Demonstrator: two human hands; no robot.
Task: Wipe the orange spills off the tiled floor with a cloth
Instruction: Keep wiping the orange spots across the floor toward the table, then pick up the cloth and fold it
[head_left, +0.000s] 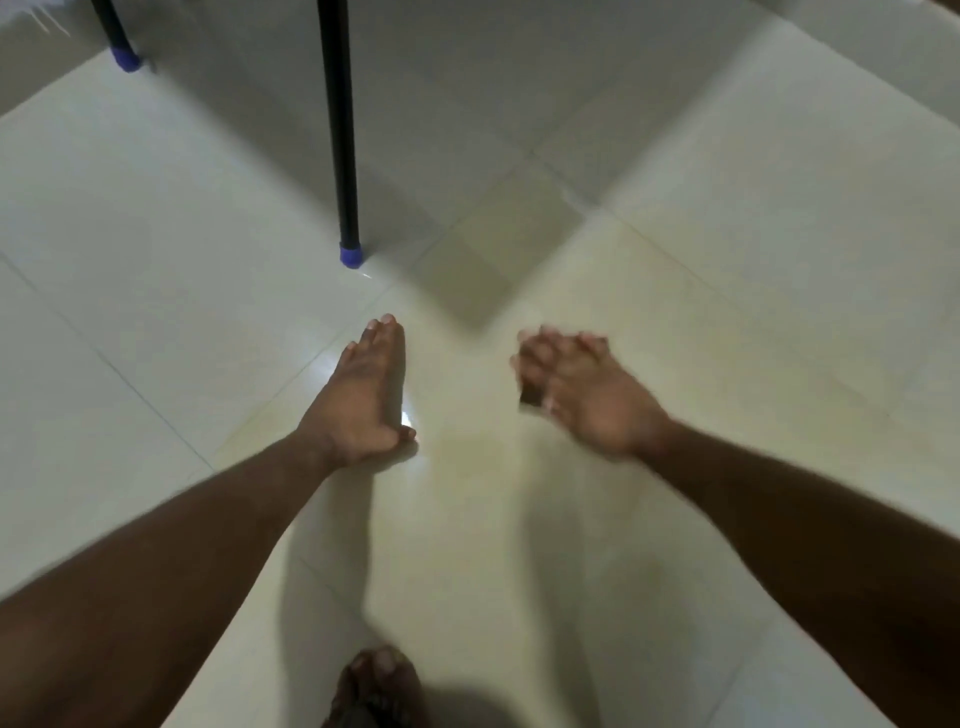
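Pale, glossy tiles (156, 291) spread out under me, crossed by thin grout lines, with a bright glare spot beside my left thumb. Nearest to me, at the bottom edge, my foot (382, 686) stands on the floor, dark and partly cut off. A faint yellowish-orange tint (519, 467) lies over the tiles between and beneath my arms, a thin smeared wash and no sharp puddle; it runs forward to a duller patch just beyond my fingertips. The picture is blurred, so I cannot tell its exact edges.

My left hand (363, 395) is stretched out flat, fingers straight and together, holding nothing; whether it touches the tile I cannot tell. My right hand (582, 389) is smeared by motion, its fingers loosely bent. A small dark thing (531, 399) shows at the edge of its palm; what it is I cannot tell, nor whether the fingers grip it. I can make out no cloth.

Farther off, a black furniture leg (340, 130) with a blue cap stands on the tile ahead of my left hand, and a second leg (117, 36) stands at the far left.
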